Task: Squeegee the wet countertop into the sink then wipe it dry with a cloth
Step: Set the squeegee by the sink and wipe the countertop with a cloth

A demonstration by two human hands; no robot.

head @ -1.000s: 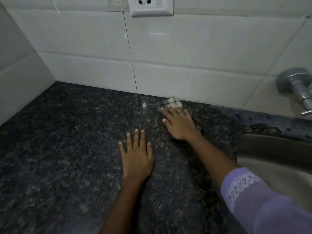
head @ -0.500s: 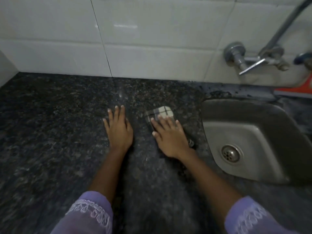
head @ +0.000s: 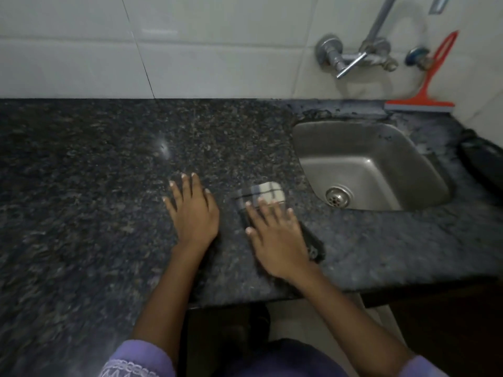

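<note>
My right hand (head: 275,235) lies flat on the cloth (head: 262,196), pressing it to the worktop (head: 109,164) just left of the sink (head: 364,164) to dry it. My left hand (head: 194,210) rests splayed and empty, probably bracing me; the squeegee (head: 424,100) leans against the wall, apparently finished with.

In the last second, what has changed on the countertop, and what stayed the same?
The right hand dragged the checked cloth from the back wall toward the front edge, beside the sink. The left hand came forward too. Unchanged: right palm flat on the cloth, left palm flat on the bare countertop.
</note>
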